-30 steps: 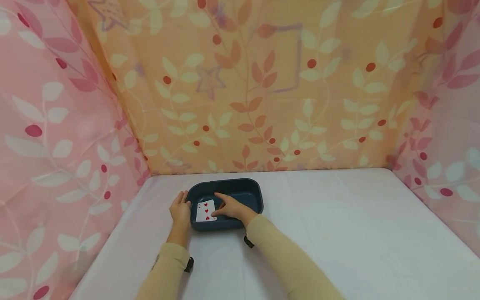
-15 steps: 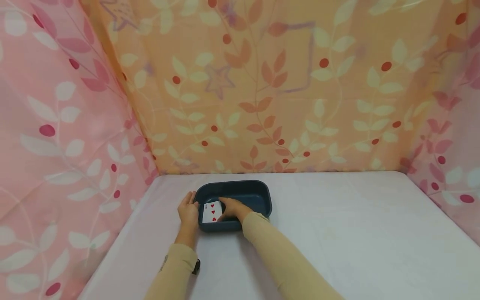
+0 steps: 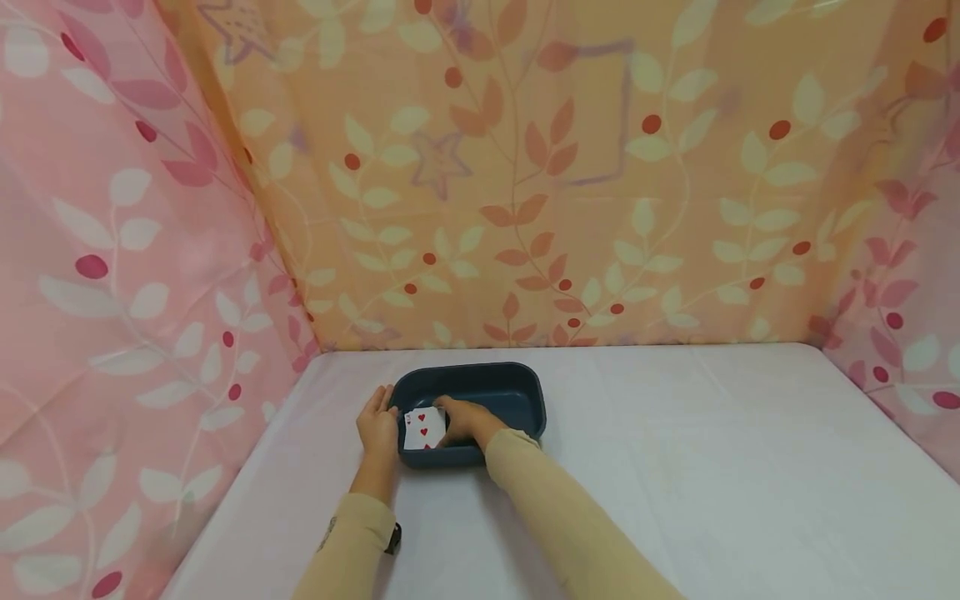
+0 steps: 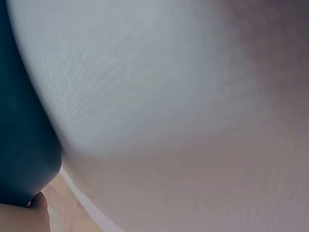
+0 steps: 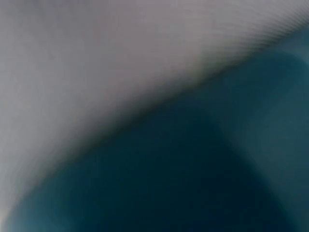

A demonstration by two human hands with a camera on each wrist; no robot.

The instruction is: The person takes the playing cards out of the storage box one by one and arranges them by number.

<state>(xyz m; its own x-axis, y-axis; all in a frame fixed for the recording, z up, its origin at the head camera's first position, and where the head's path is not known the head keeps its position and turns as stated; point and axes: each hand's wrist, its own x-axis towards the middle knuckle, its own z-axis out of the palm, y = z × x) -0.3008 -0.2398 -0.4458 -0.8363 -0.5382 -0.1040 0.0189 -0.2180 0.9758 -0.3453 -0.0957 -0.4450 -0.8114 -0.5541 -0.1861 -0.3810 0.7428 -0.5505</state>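
Note:
A dark blue rectangular bin point(image 3: 517, 408) stands on the white-covered table. Inside its left end is a small stack of white playing cards point(image 3: 417, 427), the top one showing red hearts. My right hand point(image 3: 467, 419) reaches into the bin and grips the cards at their right side, fingers by the far corner and thumb by the near one. Along the bin's left outer wall lies my left hand point(image 3: 377, 427), its fingers fairly straight and its thumb at the rim. In the left wrist view, a fingertip point(image 4: 41, 205) shows beside the bin's dark wall point(image 4: 24, 125).
White cloth point(image 3: 712, 450) covers the table around the bin. A patterned orange curtain point(image 3: 480, 208) hangs behind the table's back edge, with pink patterned curtains at the left point(image 3: 150, 333) and right point(image 3: 900, 292). The right wrist view is blurred, showing mostly the bin's wall point(image 5: 145, 183).
My right hand has closed from a spread pose onto the cards' right side. The cards have shifted slightly toward the near wall. My left hand has stayed at the bin's left side.

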